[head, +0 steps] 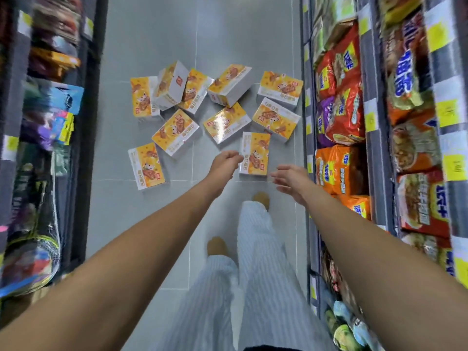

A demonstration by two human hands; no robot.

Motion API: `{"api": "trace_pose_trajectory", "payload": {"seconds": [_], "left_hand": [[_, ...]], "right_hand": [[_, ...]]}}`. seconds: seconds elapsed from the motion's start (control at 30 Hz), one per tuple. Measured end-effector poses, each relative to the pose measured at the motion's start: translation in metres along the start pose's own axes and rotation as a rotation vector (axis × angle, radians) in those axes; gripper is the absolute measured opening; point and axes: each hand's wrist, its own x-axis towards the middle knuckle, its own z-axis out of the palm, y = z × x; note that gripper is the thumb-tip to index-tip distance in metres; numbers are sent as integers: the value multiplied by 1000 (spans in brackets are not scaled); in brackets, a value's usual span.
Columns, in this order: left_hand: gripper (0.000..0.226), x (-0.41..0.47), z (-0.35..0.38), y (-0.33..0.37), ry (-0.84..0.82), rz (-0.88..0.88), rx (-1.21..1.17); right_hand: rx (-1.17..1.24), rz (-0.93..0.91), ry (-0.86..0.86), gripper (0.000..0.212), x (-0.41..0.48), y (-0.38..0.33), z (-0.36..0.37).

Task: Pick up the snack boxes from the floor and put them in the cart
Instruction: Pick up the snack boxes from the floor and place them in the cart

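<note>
Several orange-and-white snack boxes lie scattered on the grey tiled floor ahead of me. The nearest box (255,154) lies flat between my two outstretched hands. My left hand (226,163) hovers at its left edge with fingers loosely curled, holding nothing. My right hand (291,180) is spread open just right of and below that box, not touching it. Another box (146,165) lies at the near left, and a heap of boxes (177,89) sits farther back. No cart is in view.
Shelves line both sides of the narrow aisle: noodle packets on the right shelf (354,117), mixed goods on the left shelf (48,122). My legs in striped trousers and brown shoes (260,198) stand on the floor just behind the nearest box.
</note>
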Motion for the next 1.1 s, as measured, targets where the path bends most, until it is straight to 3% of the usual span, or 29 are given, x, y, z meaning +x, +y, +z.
{"api": "trace_pose_trajectory", "payload": {"seconds": [0.1, 0.27, 0.37, 0.43, 0.63, 0.87, 1.0, 1.1], "left_hand": [[23, 40, 18, 21, 16, -47, 7], [30, 112, 44, 42, -8, -87, 28], [19, 161, 57, 38, -10, -147, 7], [27, 193, 63, 28, -11, -173, -4], [58, 294, 83, -24, -67, -234, 77], [45, 408, 101, -94, -110, -312, 53], [58, 466, 109, -137, -102, -363, 60], [53, 502, 118, -179, -100, -437, 77]], "right_hand": [[-36, 27, -7, 24, 37, -32, -13], [-81, 30, -24, 23, 105, -76, -21], [-133, 67, -36, 19, 159, -85, -16], [-143, 82, -29, 21, 192, -83, -9], [-123, 97, 36, 23, 298, -52, 11], [-214, 182, 116, 49, 426, 10, 36], [-193, 237, 161, 55, 480, 52, 53], [-199, 299, 192, 64, 510, 79, 67]]}}
